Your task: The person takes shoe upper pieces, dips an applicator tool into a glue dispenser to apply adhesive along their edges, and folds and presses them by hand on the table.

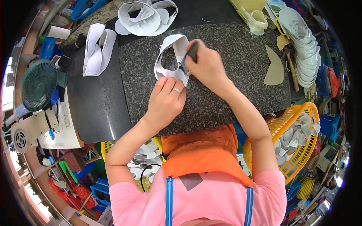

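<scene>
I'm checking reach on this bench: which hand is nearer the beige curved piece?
Right. The right hand is left of the beige curved piece, with speckled slab between them. The left hand is farther left and lower in view.

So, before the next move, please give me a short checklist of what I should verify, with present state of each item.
1. Left hand on white piece: ok, fingers at its near edge.
2. Right hand gripping dark tool: ok.
3. Dark tool clear of left fingers: cannot tell, blurred there.
4. Stone slab under the white piece: ok.
5. Beige piece out of the way: ok, on the right.
</scene>
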Tool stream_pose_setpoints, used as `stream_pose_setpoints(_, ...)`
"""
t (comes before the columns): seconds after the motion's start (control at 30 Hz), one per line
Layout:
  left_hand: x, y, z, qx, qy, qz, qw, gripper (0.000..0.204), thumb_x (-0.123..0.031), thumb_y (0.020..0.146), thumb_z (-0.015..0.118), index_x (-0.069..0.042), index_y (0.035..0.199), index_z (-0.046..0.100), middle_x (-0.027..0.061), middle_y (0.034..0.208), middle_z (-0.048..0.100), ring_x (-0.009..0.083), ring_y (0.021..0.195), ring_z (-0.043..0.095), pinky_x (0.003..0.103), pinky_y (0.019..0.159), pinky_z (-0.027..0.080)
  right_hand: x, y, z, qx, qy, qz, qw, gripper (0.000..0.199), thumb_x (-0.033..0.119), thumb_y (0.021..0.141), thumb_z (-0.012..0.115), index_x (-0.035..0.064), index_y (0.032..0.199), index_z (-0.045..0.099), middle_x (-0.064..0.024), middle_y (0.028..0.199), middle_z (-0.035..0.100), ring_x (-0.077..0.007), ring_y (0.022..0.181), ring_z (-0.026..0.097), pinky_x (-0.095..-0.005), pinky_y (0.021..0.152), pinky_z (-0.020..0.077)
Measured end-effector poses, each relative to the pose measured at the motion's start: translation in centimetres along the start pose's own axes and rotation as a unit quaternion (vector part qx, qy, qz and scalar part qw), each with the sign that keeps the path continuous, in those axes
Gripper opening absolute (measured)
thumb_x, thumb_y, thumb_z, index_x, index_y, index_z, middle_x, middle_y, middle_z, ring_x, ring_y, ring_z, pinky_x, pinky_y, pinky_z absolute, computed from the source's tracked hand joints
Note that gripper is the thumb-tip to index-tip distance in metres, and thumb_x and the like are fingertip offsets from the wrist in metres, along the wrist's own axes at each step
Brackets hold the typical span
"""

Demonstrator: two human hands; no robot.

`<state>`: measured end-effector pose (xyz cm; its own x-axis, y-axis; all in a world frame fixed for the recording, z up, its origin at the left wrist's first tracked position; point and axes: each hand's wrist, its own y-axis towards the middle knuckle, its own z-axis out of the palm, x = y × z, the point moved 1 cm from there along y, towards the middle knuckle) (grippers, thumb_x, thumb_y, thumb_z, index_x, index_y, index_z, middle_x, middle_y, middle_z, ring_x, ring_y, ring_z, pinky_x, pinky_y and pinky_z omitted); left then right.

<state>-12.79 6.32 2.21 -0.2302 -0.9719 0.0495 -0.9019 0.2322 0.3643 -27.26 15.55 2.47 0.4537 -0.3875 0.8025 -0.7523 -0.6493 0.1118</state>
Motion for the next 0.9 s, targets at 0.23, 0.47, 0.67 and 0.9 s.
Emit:
stream_pose_setpoints(0.23,0.2,-0.3,-0.4,0.016,-0.034,-0.022,0.999,0.02,-0.008,0.068,0.057,-0.001,0.087,0.062,0.0065,0.088,0.054,0.0216,0.09,0.054,0.034,0.082,0.04,-1.4,1.4,2.1,-0.109,-0.043,-0.092,0.989,0.022,0.01,0.075,0.057,0.0002,0.092,0.049,-0.018,0.065,0.058,-0.0358,0.061,0.059,-0.0421,0.056,0.0469)
stream_pose_setpoints(0.47,2.9,-2.6,-1.2,-0.081,-0.153,-0.227,0.958,0.023,0.005,0.074,0.056,-0.003,0.093,0.065,0.0123,0.092,0.058,0.0292,0.084,0.059,0.036,0.073,0.048,-3.8,1.7,-8.7,-0.156,0.201,0.091,0.963,0.023,0.014,0.075,0.062,0.0026,0.095,0.061,-0.0061,0.068,0.059,-0.0109,0.054,0.055,-0.0261,0.05,0.0452)
stream_pose_setpoints(0.67,3.3,-3.2,-3.2,-0.301,-0.451,-0.39,0.744,0.021,0.012,0.08,0.052,0.003,0.096,0.061,0.0079,0.1,0.058,0.0152,0.087,0.056,0.028,0.079,0.046,-15.5,7.8,-19.1,-0.318,-0.206,-0.017,0.925,0.023,0.026,0.08,0.062,0.0155,0.1,0.069,-0.0153,0.083,0.065,-0.0306,0.076,0.062,-0.0367,0.068,0.0471)
stream_pose_setpoints(0.9,5.0,-5.9,2.7,-0.267,-0.774,-0.405,0.407,0.026,0.005,0.085,0.052,0.002,0.11,0.056,0.0092,0.104,0.061,0.0175,0.097,0.059,0.031,0.087,0.048,-17.5,10.4,-20.1,-0.255,-0.353,-0.114,0.893,0.028,0.028,0.082,0.06,0.012,0.105,0.063,-0.0165,0.09,0.064,-0.0356,0.085,0.06,-0.0433,0.074,0.0463)
